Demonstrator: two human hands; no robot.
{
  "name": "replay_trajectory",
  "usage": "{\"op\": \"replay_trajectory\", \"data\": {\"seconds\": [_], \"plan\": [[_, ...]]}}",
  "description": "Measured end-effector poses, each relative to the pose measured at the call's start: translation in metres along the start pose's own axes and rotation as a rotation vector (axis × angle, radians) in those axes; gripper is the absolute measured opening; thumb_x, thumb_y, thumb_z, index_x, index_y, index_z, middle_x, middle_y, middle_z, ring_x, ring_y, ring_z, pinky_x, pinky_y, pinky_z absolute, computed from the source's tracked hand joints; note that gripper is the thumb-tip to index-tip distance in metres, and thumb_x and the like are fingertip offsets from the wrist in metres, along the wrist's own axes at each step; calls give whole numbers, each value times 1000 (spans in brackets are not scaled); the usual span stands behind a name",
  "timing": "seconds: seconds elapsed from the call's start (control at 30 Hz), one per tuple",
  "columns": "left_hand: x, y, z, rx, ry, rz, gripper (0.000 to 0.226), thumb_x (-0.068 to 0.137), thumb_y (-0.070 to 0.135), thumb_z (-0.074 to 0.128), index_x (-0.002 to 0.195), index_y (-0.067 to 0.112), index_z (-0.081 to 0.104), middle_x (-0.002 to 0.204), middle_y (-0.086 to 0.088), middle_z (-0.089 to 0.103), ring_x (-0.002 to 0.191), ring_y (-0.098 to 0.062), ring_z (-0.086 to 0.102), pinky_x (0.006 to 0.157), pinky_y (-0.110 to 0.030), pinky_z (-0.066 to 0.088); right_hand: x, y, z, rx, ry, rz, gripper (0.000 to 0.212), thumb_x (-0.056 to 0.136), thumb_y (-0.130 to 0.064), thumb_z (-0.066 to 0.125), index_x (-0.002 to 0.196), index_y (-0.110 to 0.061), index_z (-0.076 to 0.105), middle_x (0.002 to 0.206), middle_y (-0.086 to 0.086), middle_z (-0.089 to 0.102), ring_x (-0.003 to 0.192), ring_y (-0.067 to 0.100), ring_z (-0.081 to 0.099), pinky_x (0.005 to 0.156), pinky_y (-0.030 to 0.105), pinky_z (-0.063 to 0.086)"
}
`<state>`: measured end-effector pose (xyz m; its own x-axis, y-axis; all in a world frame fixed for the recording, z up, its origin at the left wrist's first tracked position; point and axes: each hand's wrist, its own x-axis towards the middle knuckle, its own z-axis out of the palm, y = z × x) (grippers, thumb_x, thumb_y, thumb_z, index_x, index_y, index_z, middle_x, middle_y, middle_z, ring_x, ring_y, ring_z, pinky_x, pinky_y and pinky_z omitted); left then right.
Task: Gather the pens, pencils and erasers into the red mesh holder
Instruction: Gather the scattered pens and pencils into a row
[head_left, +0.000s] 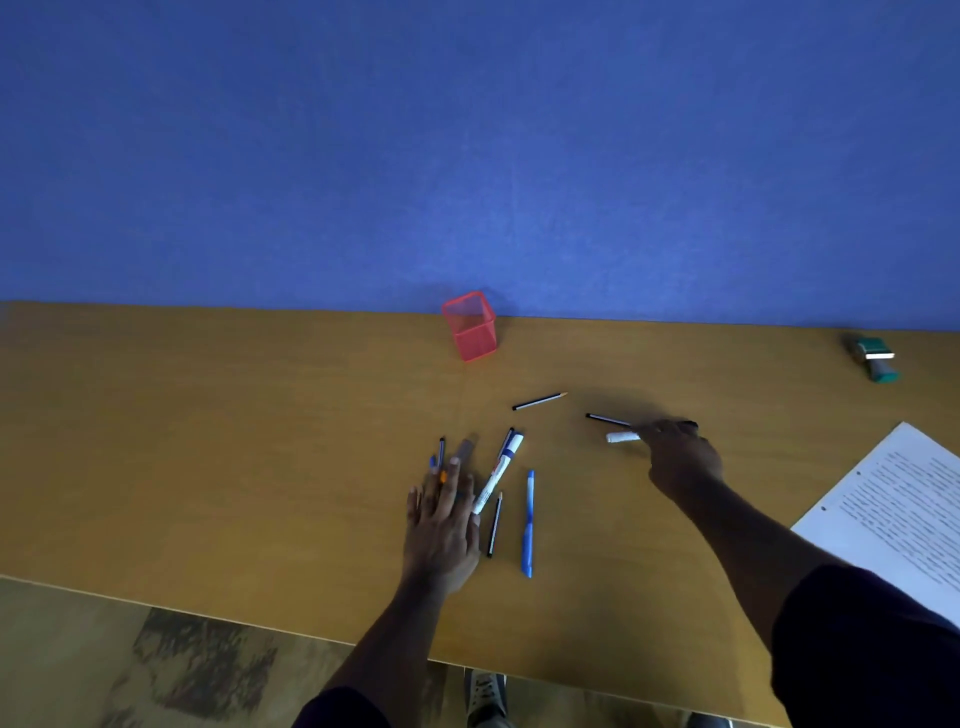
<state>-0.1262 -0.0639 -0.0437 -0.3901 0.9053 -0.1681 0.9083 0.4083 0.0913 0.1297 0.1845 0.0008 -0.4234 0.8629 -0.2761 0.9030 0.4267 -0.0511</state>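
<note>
The red mesh holder (471, 327) stands at the table's back edge by the blue wall. My left hand (441, 525) lies flat with fingers spread over a few pens (441, 451) and a grey eraser (464, 450). Beside it lie a white marker (500, 470), a thin black pencil (494, 526) and a blue pen (529, 522). Another pencil (539, 401) lies alone nearer the holder. My right hand (683, 457) reaches left, its fingers curled on a black pencil (608, 419), right above a short white item (622, 437).
A sheet of printed paper (893, 514) lies at the table's right edge. A green stamp-like object (875, 358) sits at the far right back. The table's front edge (208, 616) runs near my body, with floor and a shoe below.
</note>
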Motion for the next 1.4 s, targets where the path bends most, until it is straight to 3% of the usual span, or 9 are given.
{"op": "replay_trajectory", "data": {"seconds": [0.13,0.33,0.43,0.57,0.7,0.93,1.07,1.17,1.4], "plan": [[3,-12,-3,-6,-17,-25,60,105,42,28,160,18,22,169,-2,-13,157,-25,1,126,-46,12,-5,-19,8,-48,52,-87,40,90,-10,48,122,-31,62,119,0,59,113,25,54,90,36,50],[5,-19,-6,-30,-26,-36,61,106,45,22,161,20,14,169,-5,-15,157,-24,0,126,-42,16,-20,-69,18,50,-44,-202,44,100,-25,45,141,-42,42,120,1,57,112,24,58,86,35,50],[3,-15,-6,-40,-19,-27,61,106,45,21,162,21,11,169,-5,-15,157,-25,-1,126,-42,13,-25,-98,21,158,-82,-181,43,101,-34,43,144,-29,43,124,6,58,111,29,62,88,37,51],[4,-7,-8,-48,10,-22,61,106,46,22,161,22,15,170,-4,-11,157,-24,-2,126,-42,9,-25,-126,26,282,-87,-228,33,99,-35,50,125,-15,54,118,9,61,103,29,63,80,35,49],[8,8,-15,-70,69,-17,60,104,45,25,159,20,23,170,-7,-3,157,-24,-2,128,-44,8,-21,-129,23,229,-62,-353,30,100,-32,48,125,-16,55,123,7,59,111,28,60,85,36,50],[61,52,-42,-163,85,167,56,102,36,38,155,21,29,170,-4,3,157,-22,1,127,-41,8,3,-74,5,180,134,-123,47,86,-14,57,131,-22,58,139,4,50,125,29,49,95,38,51],[97,78,-54,-91,-80,232,60,101,48,39,154,20,30,170,-5,-8,156,-20,-11,126,-40,0,6,-51,6,169,0,-17,56,83,-13,58,138,-23,53,150,2,41,135,29,42,104,39,45],[115,89,-55,-119,-193,205,64,100,53,39,154,19,29,170,-4,-6,156,-21,-10,126,-40,0,4,-51,11,210,-44,-14,60,82,-8,54,140,-24,49,145,-1,45,128,30,47,100,41,50],[126,79,-53,-80,-162,171,75,102,52,37,155,0,25,168,-9,7,157,-25,4,127,-41,5,-6,-87,19,382,-95,-157,49,86,-4,49,133,-15,53,134,6,46,124,29,50,98,42,51]]}}
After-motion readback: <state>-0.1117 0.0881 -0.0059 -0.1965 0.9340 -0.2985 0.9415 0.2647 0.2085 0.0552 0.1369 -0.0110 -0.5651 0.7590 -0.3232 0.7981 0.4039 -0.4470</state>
